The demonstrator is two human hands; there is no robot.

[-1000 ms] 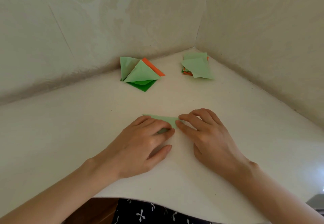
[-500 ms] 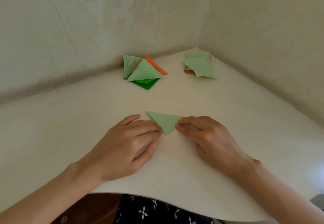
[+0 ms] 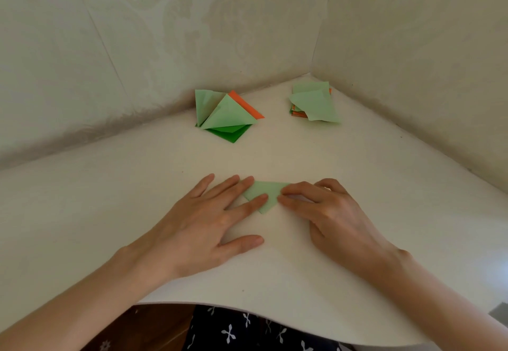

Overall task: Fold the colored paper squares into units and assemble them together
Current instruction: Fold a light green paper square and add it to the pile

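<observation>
In the head view, a light green triangle (image 3: 263,194), a paper square already folded down, lay flat on the white worktop (image 3: 110,199) near the person, between the two hands. The left hand (image 3: 209,221) had its grip spread, fingers straight, with the index and middle fingertips pressing on the triangle's left part. The right hand (image 3: 330,213) rested its fingertips on the triangle's right corner, the fingers only slightly bent. Its thumb was hidden, so no pinch could be made out, and it looked like a press rather than a hold.

Farther back, close to the wall, sat a pile of folded units (image 3: 225,115) in light green, dark green and orange, some flaps standing up off the surface. To its right, in the corner, lay a stack of unfolded squares (image 3: 313,103), light green on top with orange edges showing underneath, the top sheet skewed.

The paper seemed very light and thin, and likely to slide on the smooth worktop unless one hand pinned it. It would probably hold a crease well but mark for good if a fold went astray. A sensible hold would be a flat press near the fold line with one hand while the other lifted a free corner or edge between fingertip and thumb.
</observation>
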